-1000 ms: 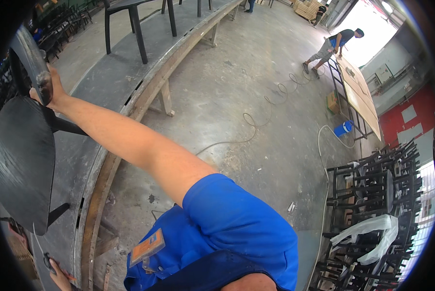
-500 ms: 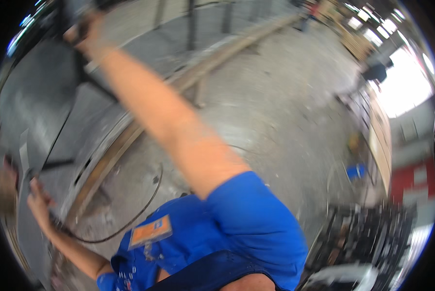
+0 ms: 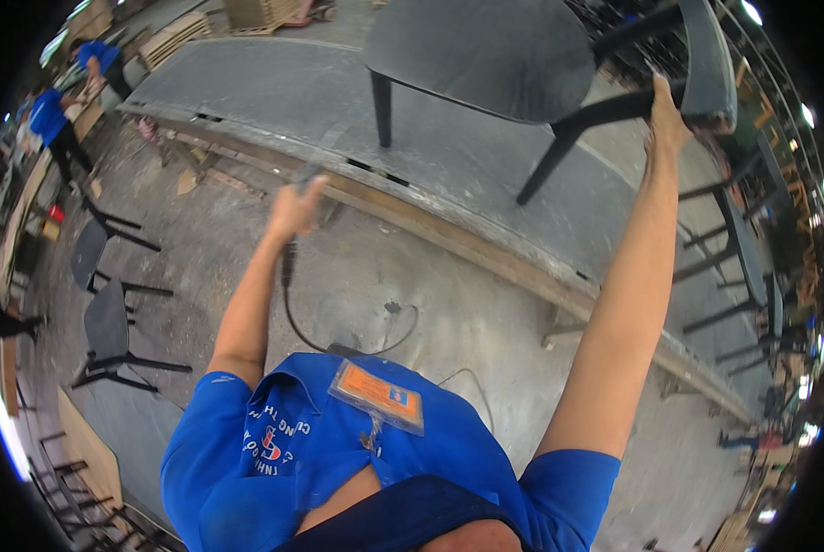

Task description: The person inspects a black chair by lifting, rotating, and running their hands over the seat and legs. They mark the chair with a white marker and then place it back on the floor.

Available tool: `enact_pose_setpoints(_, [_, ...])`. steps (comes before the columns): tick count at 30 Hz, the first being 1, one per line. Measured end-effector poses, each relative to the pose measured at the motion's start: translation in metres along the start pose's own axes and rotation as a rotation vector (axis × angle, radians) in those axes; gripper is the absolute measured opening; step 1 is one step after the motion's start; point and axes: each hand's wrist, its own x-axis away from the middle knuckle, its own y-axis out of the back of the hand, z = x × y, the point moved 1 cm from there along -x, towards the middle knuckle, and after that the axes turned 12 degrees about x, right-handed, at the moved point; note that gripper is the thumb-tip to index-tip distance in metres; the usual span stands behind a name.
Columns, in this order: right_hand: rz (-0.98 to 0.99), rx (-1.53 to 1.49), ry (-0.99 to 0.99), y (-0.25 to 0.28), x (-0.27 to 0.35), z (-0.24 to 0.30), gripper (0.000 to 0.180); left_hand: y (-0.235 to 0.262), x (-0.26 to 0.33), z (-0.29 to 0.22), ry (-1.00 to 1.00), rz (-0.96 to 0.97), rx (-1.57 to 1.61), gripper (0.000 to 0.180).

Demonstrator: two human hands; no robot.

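Note:
A black chair (image 3: 481,60) with a flat seat and a curved backrest (image 3: 709,64) stands on a long grey-topped workbench (image 3: 246,78). My right hand (image 3: 668,120), arm stretched out, is closed on the chair where its rear leg meets the backrest; part of the fingers is hidden behind the frame. In front of the bench's near edge, my left hand (image 3: 292,210) grips a corded hand tool (image 3: 309,172) with a grey end. Its dark cord (image 3: 290,290) drops from the hand and loops by my body. The tool's exact kind is blurred and mostly covered by my fingers.
Two black chairs (image 3: 108,322) rest at the left near a board (image 3: 90,442). More black chairs (image 3: 738,244) line the right side. Two people in blue (image 3: 53,120) work at the far left. Stacked wooden pieces (image 3: 175,39) lie beyond the bench.
The view has swung round, so the chair has gone from the picture's left to its upper right. My left hand, earlier beside the chair, is now apart from it, before the bench edge.

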Motion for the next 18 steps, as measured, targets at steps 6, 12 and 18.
enact_pose_setpoints(6, [0.046,0.228,0.116,0.008,0.003,0.013,0.072,-0.127,0.038,-0.142,-0.298,0.342,0.043,0.069])
enact_pose_setpoints(12, [0.159,0.110,0.200,0.012,0.000,0.025,0.079,-0.139,0.065,-0.213,-0.569,0.266,0.235,0.064])
enact_pose_setpoints(18, [0.133,0.060,0.146,-0.007,-0.013,0.000,0.056,-0.143,0.067,-0.186,-0.776,0.259,0.074,0.064])
